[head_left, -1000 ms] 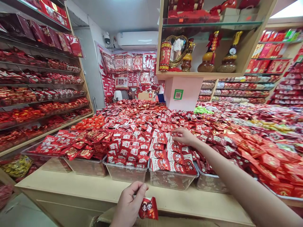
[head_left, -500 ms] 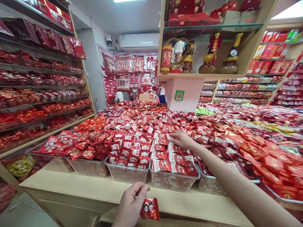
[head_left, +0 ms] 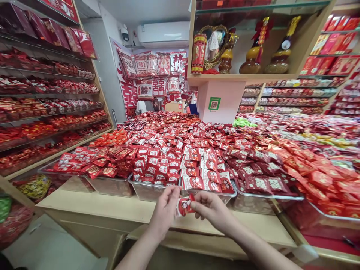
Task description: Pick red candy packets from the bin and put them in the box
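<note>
A small red-and-white candy packet (head_left: 184,205) with cartoon figures printed on it is held between both hands, in front of the counter's edge. My left hand (head_left: 164,210) pinches its left side, with thumb and fingers closed. From the right, my right hand (head_left: 208,207) grips the other side between thumb and fingertips. Just beyond the hands, a clear plastic bin (head_left: 229,195) is heaped with rows of similar red-and-white candy packets (head_left: 194,183). To its left stands another clear bin (head_left: 146,192) of red packets with white lettering.
Dark red packets (head_left: 257,183) and orange-red packets (head_left: 323,180) fill bins to the right. A wooden display cabinet (head_left: 244,77) hangs above the heap on a white pillar (head_left: 222,103). Stocked shelves (head_left: 50,93) line the left wall. A cardboard box (head_left: 180,238) sits below the counter (head_left: 112,208).
My right hand has come back from the rows of packets and now grips the packet beside my left hand. My left hand has risen a little. The view has tilted down.
</note>
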The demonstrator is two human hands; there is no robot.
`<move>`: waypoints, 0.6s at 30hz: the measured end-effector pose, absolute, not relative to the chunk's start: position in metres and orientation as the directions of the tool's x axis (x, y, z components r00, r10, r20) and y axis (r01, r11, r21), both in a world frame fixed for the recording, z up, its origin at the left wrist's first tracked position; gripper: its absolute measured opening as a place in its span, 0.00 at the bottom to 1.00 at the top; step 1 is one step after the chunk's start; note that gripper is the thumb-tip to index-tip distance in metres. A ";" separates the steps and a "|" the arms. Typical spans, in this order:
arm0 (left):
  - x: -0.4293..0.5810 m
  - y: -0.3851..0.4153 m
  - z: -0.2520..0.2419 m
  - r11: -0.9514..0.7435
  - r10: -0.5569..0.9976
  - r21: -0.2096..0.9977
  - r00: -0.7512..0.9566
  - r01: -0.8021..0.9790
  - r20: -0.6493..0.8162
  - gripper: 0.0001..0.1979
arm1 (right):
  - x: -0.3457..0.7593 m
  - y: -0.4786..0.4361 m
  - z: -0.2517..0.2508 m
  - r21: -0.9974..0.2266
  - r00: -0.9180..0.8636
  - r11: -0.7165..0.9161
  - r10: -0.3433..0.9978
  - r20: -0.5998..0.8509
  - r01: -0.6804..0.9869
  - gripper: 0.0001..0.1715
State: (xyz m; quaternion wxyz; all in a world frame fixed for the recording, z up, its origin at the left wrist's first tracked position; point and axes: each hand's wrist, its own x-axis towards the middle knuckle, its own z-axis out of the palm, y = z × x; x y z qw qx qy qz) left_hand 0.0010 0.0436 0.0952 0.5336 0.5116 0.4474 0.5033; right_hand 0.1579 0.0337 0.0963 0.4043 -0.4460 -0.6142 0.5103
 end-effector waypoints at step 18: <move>-0.006 0.039 0.076 -0.027 0.979 0.998 0.200 -0.065 0.039 0.12 | 0.158 0.032 0.082 -0.992 -0.200 0.097 0.974 0.110 -0.077 0.15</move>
